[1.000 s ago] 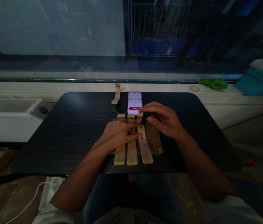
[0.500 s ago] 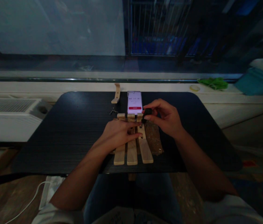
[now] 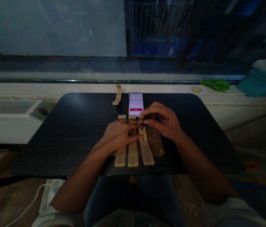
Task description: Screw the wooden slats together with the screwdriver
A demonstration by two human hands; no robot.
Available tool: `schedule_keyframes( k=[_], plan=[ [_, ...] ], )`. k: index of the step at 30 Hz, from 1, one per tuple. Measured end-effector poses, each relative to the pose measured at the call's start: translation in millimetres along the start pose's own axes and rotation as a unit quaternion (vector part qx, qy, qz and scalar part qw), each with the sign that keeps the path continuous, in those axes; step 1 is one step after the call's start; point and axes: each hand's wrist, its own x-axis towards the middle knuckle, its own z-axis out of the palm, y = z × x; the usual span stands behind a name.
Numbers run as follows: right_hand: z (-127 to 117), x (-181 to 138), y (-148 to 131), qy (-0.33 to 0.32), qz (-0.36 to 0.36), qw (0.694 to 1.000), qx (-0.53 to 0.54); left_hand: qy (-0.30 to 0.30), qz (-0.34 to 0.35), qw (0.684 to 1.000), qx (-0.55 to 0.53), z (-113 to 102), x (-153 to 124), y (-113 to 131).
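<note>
Three pale wooden pieces lay side by side near the front of one black table (image 3: 76, 135): a left piece (image 3: 120, 157), a middle piece (image 3: 133, 156) and a right piece (image 3: 147, 154), their blunt far ends lined up and their near ends fanned slightly apart. Two dark holes showed in the right piece. Under the three was one brown pad (image 3: 155, 140) in what looked like clear wrapping. A fourth wooden piece (image 3: 117, 96), bent at its near end, rested at the table's far edge, and in front of it lay a small cluster of screws (image 3: 114, 112), too tangled to count surely. The left hand (image 3: 117, 135) reached in palm down across the left and middle pieces, its index finger and thumb stretched out and spread, tips on the right piece near the holes; its other fingers could not be made out. The right hand (image 3: 164, 121) came in from the other side, wrist raised, thumb and index finger pinching a small dark tool (image 3: 144, 120) over the right piece's far part. One phone (image 3: 136, 102) lay just beyond the wooden pieces, its lit screen reading 00 15:01 above a red button whose label was too small to read. No brand could be read.
</note>
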Motion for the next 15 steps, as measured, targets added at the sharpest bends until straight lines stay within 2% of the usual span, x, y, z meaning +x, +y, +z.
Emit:
schedule_keyframes(
  k=[8, 15],
  plan=[
    [-9.9, -1.6, -1.3, -0.048, 0.034, 0.998, -0.002, -0.002, 0.003, 1.0, -0.01, 1.1, 0.8, -1.1],
    [-7.5, -1.1, -1.7, -0.011, 0.076, 0.997, 0.002, 0.002, -0.004, 1.0, -0.007, 2.5, 1.2, -0.2]
  ],
)
